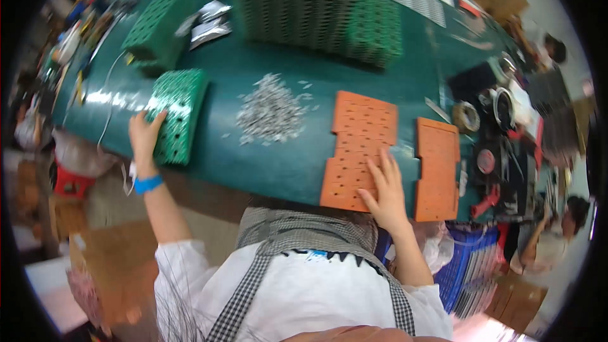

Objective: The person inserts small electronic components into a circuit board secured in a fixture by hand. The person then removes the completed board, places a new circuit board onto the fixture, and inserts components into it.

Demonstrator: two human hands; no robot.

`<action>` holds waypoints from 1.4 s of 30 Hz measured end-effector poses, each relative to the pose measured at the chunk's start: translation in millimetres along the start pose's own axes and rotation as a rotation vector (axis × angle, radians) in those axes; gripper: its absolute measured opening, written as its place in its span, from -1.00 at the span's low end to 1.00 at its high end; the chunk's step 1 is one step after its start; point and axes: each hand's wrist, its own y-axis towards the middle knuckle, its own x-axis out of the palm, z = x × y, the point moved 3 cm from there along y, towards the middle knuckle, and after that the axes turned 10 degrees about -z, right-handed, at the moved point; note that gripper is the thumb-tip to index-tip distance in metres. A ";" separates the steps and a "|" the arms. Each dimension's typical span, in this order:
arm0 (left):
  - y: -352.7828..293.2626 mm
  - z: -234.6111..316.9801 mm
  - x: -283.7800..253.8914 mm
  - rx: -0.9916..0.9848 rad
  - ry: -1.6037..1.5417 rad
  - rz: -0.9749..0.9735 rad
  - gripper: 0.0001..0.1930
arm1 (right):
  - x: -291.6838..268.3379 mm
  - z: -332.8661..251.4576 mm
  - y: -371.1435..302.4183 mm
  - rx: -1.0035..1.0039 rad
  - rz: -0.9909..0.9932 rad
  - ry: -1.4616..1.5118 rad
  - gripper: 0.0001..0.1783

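My left hand [145, 132] is at the left side of a green perforated tray stack [180, 114]. Its thumb touches the stack's edge while the other fingers spread apart beside it. A blue band circles that wrist. Over on the right, my right hand [385, 193] lies with fingers stretched out on an orange board [361, 145] dotted with small slots and holes. Between the two hands, a pile of small silvery metal pieces [271, 113] sits on the green table [253, 174], with a few pieces scattered round it.
A second orange board [437, 168] lies to the right. Tall green tray stacks [301, 3] stand at the back, and another green stack [158, 28] is at the far left beside silver packets [212, 22]. A tape roll [466, 118] and tools crowd the right edge. Other people sit further right.
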 end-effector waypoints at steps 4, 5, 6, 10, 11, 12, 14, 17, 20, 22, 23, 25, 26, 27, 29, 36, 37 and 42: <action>13.5 5.1 4.1 0.074 -0.277 0.061 -0.48 | 4.9 -1.4 -13.9 0.006 0.038 -0.007 -0.29; 11.8 2.8 2.2 0.023 -0.360 0.033 -0.51 | 6.7 -2.3 -18.3 0.018 0.052 0.009 -0.29; 6.5 -2.4 -6.4 0.029 -0.391 0.033 -0.58 | 8.5 -4.8 -17.6 -0.008 0.041 0.019 -0.29; -24.6 10.6 -50.9 -0.024 -1.006 -0.041 -0.69 | 4.1 -3.4 -20.0 0.020 0.060 -0.097 -0.31; -38.3 24.6 -60.1 0.021 -1.161 -0.068 -0.72 | 1.5 -3.1 -21.4 0.021 0.061 -0.160 -0.32; -52.7 43.0 -59.7 0.066 -1.193 -0.081 -0.73 | -2.3 -5.8 -22.4 -0.033 0.129 -0.126 -0.32; -101.8 104.0 -47.1 0.111 -1.271 -0.162 -0.75 | -1.4 -20.3 -19.7 -0.062 0.102 0.337 -0.31; -143.5 192.0 -1.8 0.088 -1.436 -0.342 -0.75 | 1.2 -36.5 2.4 -0.126 0.052 0.860 -0.28; -162.0 231.5 53.0 0.143 -1.457 -0.629 -0.77 | 5.1 -44.2 22.4 -0.070 0.046 0.916 -0.27; -172.1 240.1 70.0 0.136 -1.399 -0.764 -0.77 | 11.9 -37.2 23.5 0.144 0.107 0.939 -0.26; -173.2 243.5 69.3 0.210 -1.303 -0.701 -0.79 | 12.7 -33.1 24.5 0.149 0.093 0.943 -0.26; -171.8 241.3 43.6 0.366 -0.899 -0.377 -0.82 | 6.8 -12.7 22.3 0.185 0.228 0.998 -0.24; -169.6 223.3 28.6 0.457 -0.617 -0.053 -0.78 | -0.6 -7.2 18.6 0.247 0.228 0.990 -0.25; -168.9 198.1 21.6 0.354 -0.596 0.101 -0.78 | -3.6 1.9 14.5 0.238 0.257 0.964 -0.26; -164.7 154.1 12.6 0.091 -0.532 0.081 -0.77 | -4.1 22.0 -3.0 0.300 0.321 0.970 -0.27; -224.6 122.7 54.5 -0.463 -1.251 -1.000 -0.50 | -10.8 23.3 -2.4 0.339 0.203 0.870 -0.34; -226.6 126.7 60.5 -0.455 -1.258 -1.011 -0.50 | -8.4 19.6 -1.7 0.376 0.173 0.751 -0.38; -229.0 130.7 63.3 -0.356 -1.186 -0.875 -0.53 | -20.6 9.7 -3.1 0.458 0.132 0.363 -0.41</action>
